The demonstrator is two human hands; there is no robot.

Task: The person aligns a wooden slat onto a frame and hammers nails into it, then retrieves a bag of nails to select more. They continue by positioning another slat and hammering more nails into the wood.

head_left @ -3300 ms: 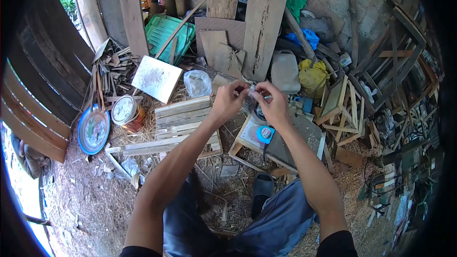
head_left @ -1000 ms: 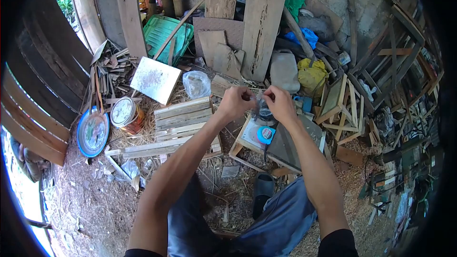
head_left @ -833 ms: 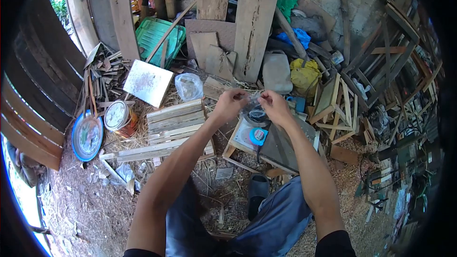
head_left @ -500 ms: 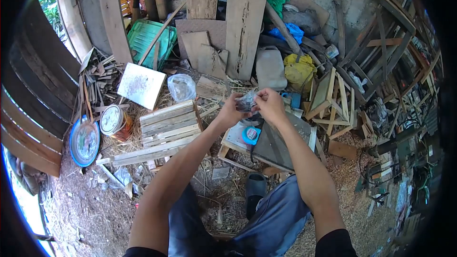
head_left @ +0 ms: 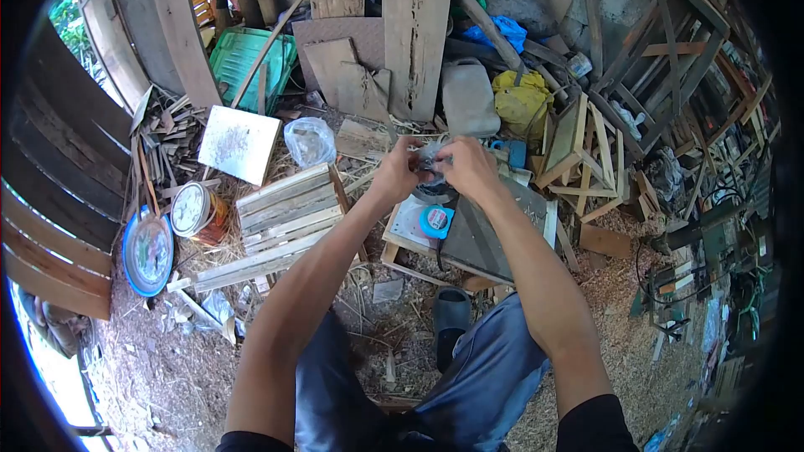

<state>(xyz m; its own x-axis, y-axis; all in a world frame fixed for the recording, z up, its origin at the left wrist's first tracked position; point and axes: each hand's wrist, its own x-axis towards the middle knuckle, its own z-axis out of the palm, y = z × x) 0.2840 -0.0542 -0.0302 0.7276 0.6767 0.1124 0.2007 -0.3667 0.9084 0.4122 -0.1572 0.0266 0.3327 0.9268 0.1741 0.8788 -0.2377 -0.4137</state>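
Note:
My left hand [head_left: 397, 174] and my right hand [head_left: 469, 167] are close together over the back of a low wooden work stand [head_left: 481, 238]. Between them is a crumpled clear plastic bag [head_left: 430, 152], pinched by the fingers of both hands. What the bag contains is too small to make out. Just below the hands sits a dark round object [head_left: 435, 194], partly covered by them. A blue tape measure [head_left: 435, 222] lies nearer to me on the stand's light board.
Left of the stand lies a slatted wooden piece [head_left: 289, 213]. Beyond it are a paint bucket [head_left: 194, 211], a blue-rimmed basin [head_left: 149, 255] and another plastic bag [head_left: 310, 142]. A wooden frame [head_left: 582, 155] and a grey jerrycan [head_left: 470, 99] stand at the right and back.
Both hands, with the plastic bag, have lowered slightly toward the dark round object. The view has shifted a little, so the surroundings sit slightly further left and higher.

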